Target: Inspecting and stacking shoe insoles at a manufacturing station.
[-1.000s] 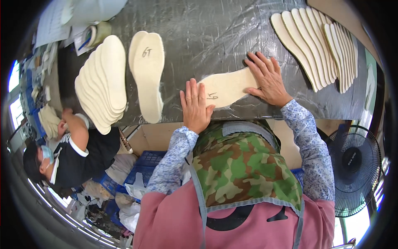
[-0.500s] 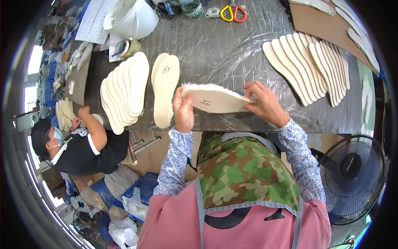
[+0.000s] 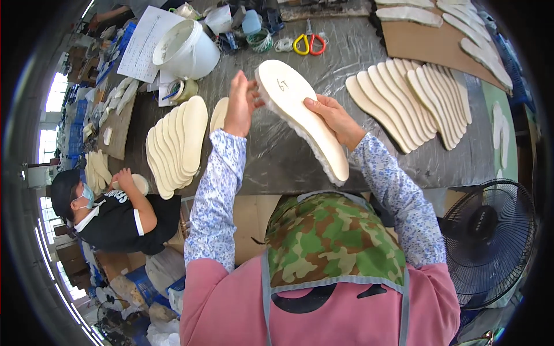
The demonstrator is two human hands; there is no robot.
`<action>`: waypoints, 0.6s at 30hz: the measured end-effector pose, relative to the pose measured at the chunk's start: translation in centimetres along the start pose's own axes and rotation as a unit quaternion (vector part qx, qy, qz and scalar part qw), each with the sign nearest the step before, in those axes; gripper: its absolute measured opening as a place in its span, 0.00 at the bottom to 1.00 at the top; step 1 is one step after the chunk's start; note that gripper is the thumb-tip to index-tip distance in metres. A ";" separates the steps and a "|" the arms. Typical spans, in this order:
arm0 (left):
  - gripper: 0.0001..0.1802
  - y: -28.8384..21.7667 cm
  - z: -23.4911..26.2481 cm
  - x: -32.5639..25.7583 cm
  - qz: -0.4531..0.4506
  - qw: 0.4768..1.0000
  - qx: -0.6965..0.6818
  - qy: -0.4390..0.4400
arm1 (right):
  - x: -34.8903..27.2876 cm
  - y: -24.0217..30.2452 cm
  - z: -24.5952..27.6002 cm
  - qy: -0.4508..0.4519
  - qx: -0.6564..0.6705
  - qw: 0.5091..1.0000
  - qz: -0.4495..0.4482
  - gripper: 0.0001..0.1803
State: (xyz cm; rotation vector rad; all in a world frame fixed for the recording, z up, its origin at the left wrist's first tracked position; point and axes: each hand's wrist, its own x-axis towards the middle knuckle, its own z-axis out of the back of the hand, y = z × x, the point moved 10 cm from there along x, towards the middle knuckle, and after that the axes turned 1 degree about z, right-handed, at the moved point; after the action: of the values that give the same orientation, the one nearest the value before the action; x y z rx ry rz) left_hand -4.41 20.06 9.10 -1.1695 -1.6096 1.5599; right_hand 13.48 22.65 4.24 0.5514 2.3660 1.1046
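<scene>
A cream insole with a fluffy pile along its edge is held up slantwise over the table, its smooth marked face toward me. My right hand grips it at the middle of its right edge, thumb on the smooth face. To the left of the upper end is my left hand, fingers apart and nothing in it; I cannot tell whether its fingertips touch the pile. Behind that wrist another insole lies on the table, mostly hidden. Left of it, several insoles are spread in an overlapping fan.
More overlapping insoles lie on the right of the dark, film-covered table. Scissors, a white bucket and a brown board stand or lie farther back. A co-worker sits at left; a black fan stands at right.
The insole has turned from lying crosswise to a steep slant and moved farther from me. My left hand has let go of it and moved up and left; my right hand has shifted its grip to mid-edge.
</scene>
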 end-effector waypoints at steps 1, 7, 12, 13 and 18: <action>0.35 0.8 -1.6 -0.5 0.022 0.999 -0.005 0.028 | 0.7 0.2 1.4 -0.036 0.021 0.999 0.018 0.20; 0.26 4.2 -9.5 -6.2 0.106 0.975 -0.055 0.187 | 3.4 1.2 5.6 -0.123 0.184 0.974 0.049 0.21; 0.24 2.9 -12.6 -8.1 0.062 0.981 0.020 0.185 | 3.4 2.0 8.0 -0.173 0.184 0.965 0.069 0.20; 0.21 2.4 -12.9 -8.6 0.051 0.983 0.041 0.173 | 3.2 2.5 8.4 -0.183 0.166 0.965 0.088 0.20; 0.15 2.8 -11.9 -8.4 -0.038 0.986 0.069 0.149 | 2.6 4.2 7.9 -0.203 0.133 0.959 0.145 0.16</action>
State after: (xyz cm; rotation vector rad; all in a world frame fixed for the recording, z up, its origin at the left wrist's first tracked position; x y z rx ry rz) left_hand 10.21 17.70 9.14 -1.1875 -1.3144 1.3510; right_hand 16.48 31.30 2.42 1.1346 2.1180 0.6978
